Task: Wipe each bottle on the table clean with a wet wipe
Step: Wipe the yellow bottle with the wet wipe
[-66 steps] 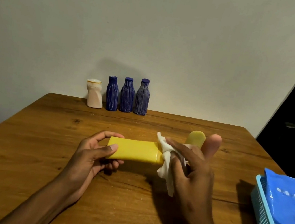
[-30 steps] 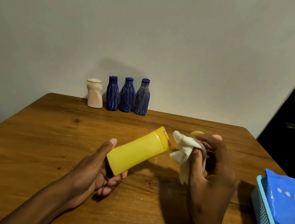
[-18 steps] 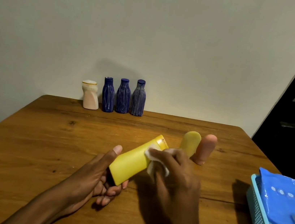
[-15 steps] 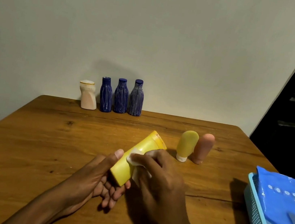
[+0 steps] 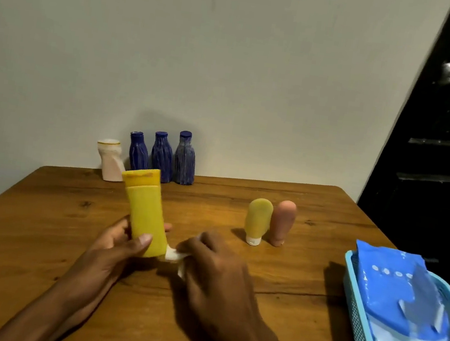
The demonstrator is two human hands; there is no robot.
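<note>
**Yellow bottle upright in your left hand, wipe at its base**

Head view. Your left hand (image 5: 118,245) grips the yellow bottle (image 5: 147,211) near its lower end, thumb across the front, fingers (image 5: 167,227) curled round the back. Bottle stands nearly upright, cap end up, tilted slightly left, over the near middle of the bench (image 5: 38,216). I cannot tell whether its base touches the wood.

Your right hand (image 5: 212,272) sits just right of the bottle's base, knuckles toward the camera, fingers curled together and pinching the wipe (image 5: 174,255). The wipe is bunched, white, and touches the bottle's lower right corner.

Far edge of the bench, against the wall: a pale bottle (image 5: 110,160) on the left, then three blue bottles (image 5: 162,155) in a row, close together. All upright.

Right of centre: a small yellow tube (image 5: 257,221) standing on its white cap, a pink tube (image 5: 282,221) just beside it on the right, the two touching or nearly so.

Right edge: a light-blue basket (image 5: 357,313), partly out of frame, holding a blue wipe pack (image 5: 394,292). Dark door behind it.
</note>
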